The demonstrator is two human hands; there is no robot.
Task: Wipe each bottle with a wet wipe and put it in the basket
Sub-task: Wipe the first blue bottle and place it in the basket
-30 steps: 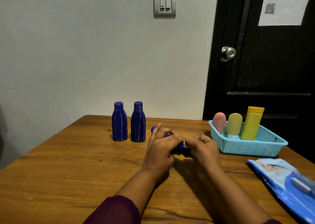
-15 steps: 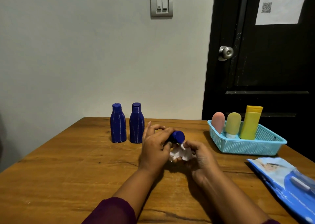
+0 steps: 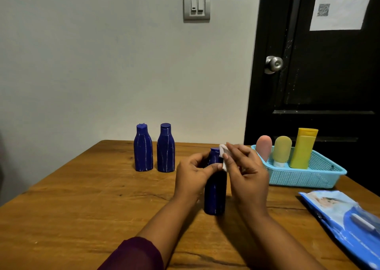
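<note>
Now the blue bottle [image 3: 214,195] stands up on the table [image 3: 82,208], left of the basket [image 3: 298,177]; a moment ago it lay tipped over in the hands. The left hand [image 3: 191,177] curls its fingers round the bottle's neck. The right hand [image 3: 246,177] pinches the white wet wipe [image 3: 223,152] against the cap. Farther left of the basket stand a second blue bottle [image 3: 165,148] and a third blue bottle [image 3: 143,148].
</note>
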